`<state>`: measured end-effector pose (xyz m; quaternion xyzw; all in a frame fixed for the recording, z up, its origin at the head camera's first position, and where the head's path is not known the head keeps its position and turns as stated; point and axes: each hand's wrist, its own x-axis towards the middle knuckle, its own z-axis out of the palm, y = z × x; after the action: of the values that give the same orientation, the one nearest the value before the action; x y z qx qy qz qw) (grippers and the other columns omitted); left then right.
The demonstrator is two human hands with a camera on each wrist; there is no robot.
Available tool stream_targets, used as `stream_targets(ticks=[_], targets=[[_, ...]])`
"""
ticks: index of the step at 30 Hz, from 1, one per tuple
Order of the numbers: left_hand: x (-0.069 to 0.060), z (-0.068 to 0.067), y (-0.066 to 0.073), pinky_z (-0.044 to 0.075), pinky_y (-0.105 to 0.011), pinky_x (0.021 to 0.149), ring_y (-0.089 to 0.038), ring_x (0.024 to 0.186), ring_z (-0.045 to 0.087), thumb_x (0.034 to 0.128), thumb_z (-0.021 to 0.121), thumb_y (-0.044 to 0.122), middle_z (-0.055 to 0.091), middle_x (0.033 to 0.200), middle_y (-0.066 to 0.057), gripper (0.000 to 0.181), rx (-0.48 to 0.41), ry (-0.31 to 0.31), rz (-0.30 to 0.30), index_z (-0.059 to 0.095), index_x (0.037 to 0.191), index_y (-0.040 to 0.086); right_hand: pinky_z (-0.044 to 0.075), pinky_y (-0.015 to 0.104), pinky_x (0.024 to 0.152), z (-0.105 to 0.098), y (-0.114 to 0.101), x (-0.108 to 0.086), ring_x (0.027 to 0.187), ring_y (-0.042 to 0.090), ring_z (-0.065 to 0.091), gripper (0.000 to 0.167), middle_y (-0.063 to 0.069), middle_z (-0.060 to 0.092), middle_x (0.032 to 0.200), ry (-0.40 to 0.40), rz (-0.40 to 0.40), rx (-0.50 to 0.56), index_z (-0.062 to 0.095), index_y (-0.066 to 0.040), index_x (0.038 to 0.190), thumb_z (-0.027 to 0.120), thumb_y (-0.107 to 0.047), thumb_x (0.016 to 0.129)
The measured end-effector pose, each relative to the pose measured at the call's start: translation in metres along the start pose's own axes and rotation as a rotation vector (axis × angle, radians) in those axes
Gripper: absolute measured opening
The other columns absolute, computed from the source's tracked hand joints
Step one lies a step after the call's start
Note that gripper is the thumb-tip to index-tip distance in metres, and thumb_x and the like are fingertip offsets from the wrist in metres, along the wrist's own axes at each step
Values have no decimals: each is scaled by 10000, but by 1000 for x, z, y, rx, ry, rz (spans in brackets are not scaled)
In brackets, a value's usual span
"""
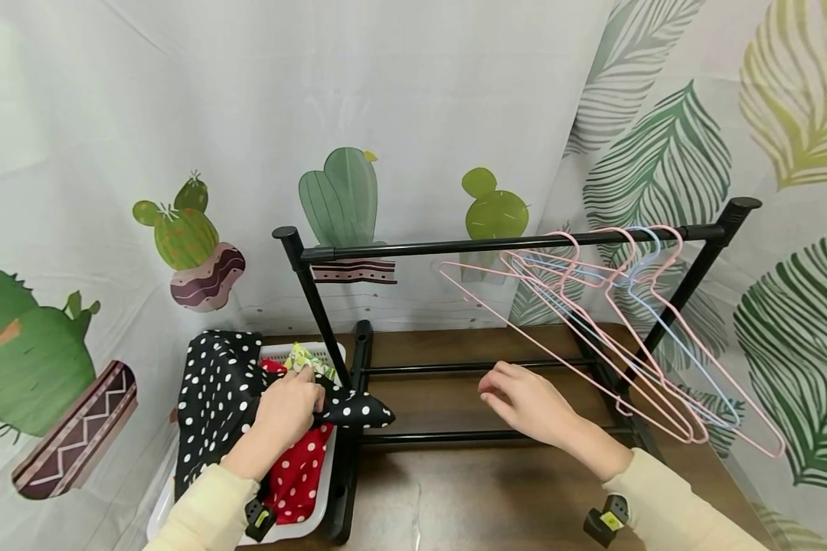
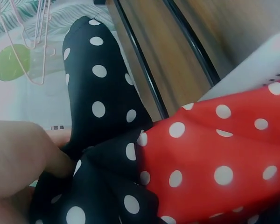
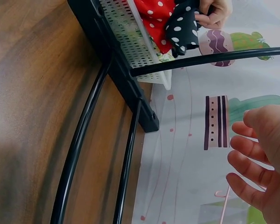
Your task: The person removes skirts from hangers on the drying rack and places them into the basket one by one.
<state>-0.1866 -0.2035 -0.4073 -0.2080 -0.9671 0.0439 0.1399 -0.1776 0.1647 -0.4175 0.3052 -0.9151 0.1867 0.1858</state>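
Observation:
My left hand (image 1: 286,405) pinches a black cloth with white polka dots (image 1: 214,390) above a white basket (image 1: 321,490). One narrow end of that cloth sticks out to the right past the fingers, and the rest drapes over the basket's left side. Under it lies a red polka-dot cloth (image 1: 299,474), seen large in the left wrist view beside the black one (image 2: 99,84). My right hand (image 1: 527,402) hovers over the rack's lower bars with its fingers loosely bent and holds nothing; the right wrist view shows its fingers (image 3: 249,165) spread a little.
A black garment rack (image 1: 413,249) stands on the brown wooden table (image 1: 482,497). Several pink and blue hangers (image 1: 627,306) hang toward the right end of its top bar. Yellow-green patterned cloth (image 1: 306,358) lies at the basket's back. A printed curtain (image 1: 413,99) covers the wall behind.

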Motion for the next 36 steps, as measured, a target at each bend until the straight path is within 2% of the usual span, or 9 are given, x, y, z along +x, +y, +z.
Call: stream_targets(ticks=[5, 9, 12, 14, 20, 23, 29, 36], targets=[[-5, 0, 1, 452, -306, 567, -224, 624, 499, 638, 717, -15, 525, 687, -39, 207, 46, 22, 39, 630, 540, 144, 455, 238, 606, 1, 0, 0, 693, 66, 538, 41, -118, 569, 836, -2, -3, 23, 652, -206, 870, 663, -197, 832], [-8, 2, 2, 465, -343, 574, -258, 669, 538, 654, 727, 46, 564, 710, -72, 154, 115, 13, 52, 631, 550, 107, 450, 234, 602, 2, 0, -1, 692, 75, 546, 39, -113, 577, 841, -5, 2, 26, 652, -205, 870, 663, -202, 832], [-10, 4, 4, 488, -381, 622, -285, 743, 569, 650, 754, 109, 610, 777, -99, 109, 172, -35, 52, 660, 614, 64, 449, 231, 604, 2, 1, -2, 691, 60, 540, 42, -121, 576, 841, -4, 5, 25, 651, -211, 867, 666, -201, 830], [-10, 6, 5, 490, -403, 659, -296, 782, 570, 628, 786, 167, 625, 816, -107, 167, 197, -76, 49, 674, 657, 47, 451, 229, 603, 3, 0, -2, 689, 45, 532, 46, -128, 573, 837, 1, 2, 22, 650, -215, 863, 669, -198, 825], [-14, 8, 9, 476, -450, 748, -305, 852, 553, 613, 802, 204, 644, 896, -110, 238, 215, -220, 39, 690, 743, 39, 455, 225, 607, 5, 2, -4, 691, 13, 513, 65, -143, 566, 832, 11, -4, 1, 639, -239, 862, 673, -203, 820], [-17, 11, 12, 465, -438, 737, -298, 846, 543, 607, 805, 208, 635, 862, -110, 257, 224, -270, 41, 688, 758, 37, 454, 222, 606, 5, 2, -4, 689, 13, 511, 70, -143, 567, 832, 10, 1, -1, 635, -240, 864, 674, -202, 819], [-21, 19, 14, 438, -407, 682, -271, 759, 510, 619, 800, 262, 597, 766, -94, 281, 268, -291, 57, 673, 736, 40, 454, 214, 603, 5, 2, -6, 687, 7, 497, 58, -141, 563, 826, 1, 5, 12, 640, -223, 862, 677, -205, 821], [-24, 24, 14, 452, -425, 686, -278, 746, 512, 662, 765, 215, 567, 738, -100, 209, 284, -325, 24, 666, 717, 40, 455, 213, 606, 7, 1, -8, 690, 5, 505, 55, -140, 567, 833, -9, 14, 23, 638, -230, 861, 673, -210, 824]])
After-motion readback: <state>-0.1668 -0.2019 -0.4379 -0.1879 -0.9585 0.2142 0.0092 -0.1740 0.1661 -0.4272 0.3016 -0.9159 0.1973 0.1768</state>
